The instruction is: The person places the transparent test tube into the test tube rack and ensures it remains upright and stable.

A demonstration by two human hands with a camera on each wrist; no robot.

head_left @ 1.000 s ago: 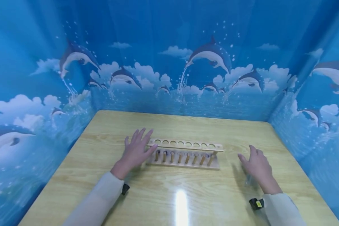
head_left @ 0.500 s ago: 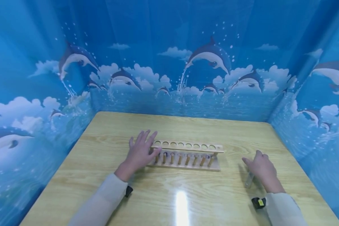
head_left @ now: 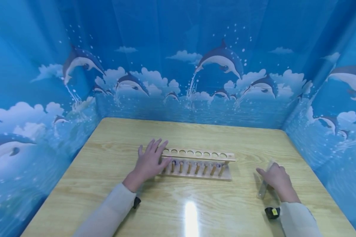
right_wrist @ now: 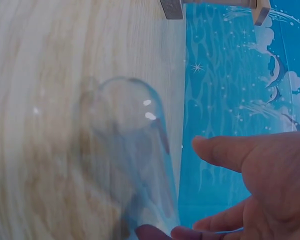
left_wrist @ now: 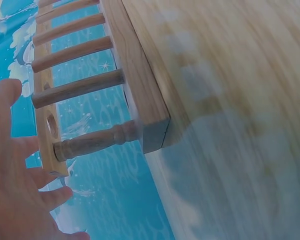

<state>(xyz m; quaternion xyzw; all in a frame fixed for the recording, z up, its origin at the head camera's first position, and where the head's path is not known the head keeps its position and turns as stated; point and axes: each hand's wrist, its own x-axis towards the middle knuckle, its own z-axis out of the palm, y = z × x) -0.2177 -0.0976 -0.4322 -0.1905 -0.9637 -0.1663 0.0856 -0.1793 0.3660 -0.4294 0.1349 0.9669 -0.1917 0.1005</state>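
A wooden test-tube rack (head_left: 198,154) with a row of round holes and pegs stands at the middle of the wooden table (head_left: 195,135). My left hand (head_left: 149,161) rests with straight fingers on the rack's left end; in the left wrist view the rack (left_wrist: 140,90) lies just beyond the left hand (left_wrist: 15,190). My right hand (head_left: 274,177) is to the right of the rack, fingers curled round a clear glass test tube (head_left: 262,190) that slants down toward the table. In the right wrist view the test tube (right_wrist: 130,150) fills the frame, with the right hand (right_wrist: 260,190) beside it.
Blue walls printed with dolphins and clouds (head_left: 219,62) close in the table on the left, back and right. A bright glare spot (head_left: 190,214) lies on the near tabletop. Small black wrist devices (head_left: 271,212) sit at both sleeves.
My right hand has curled its fingers round the test tube and raised one end of it. My left hand has slid slightly right onto the rack's left end.
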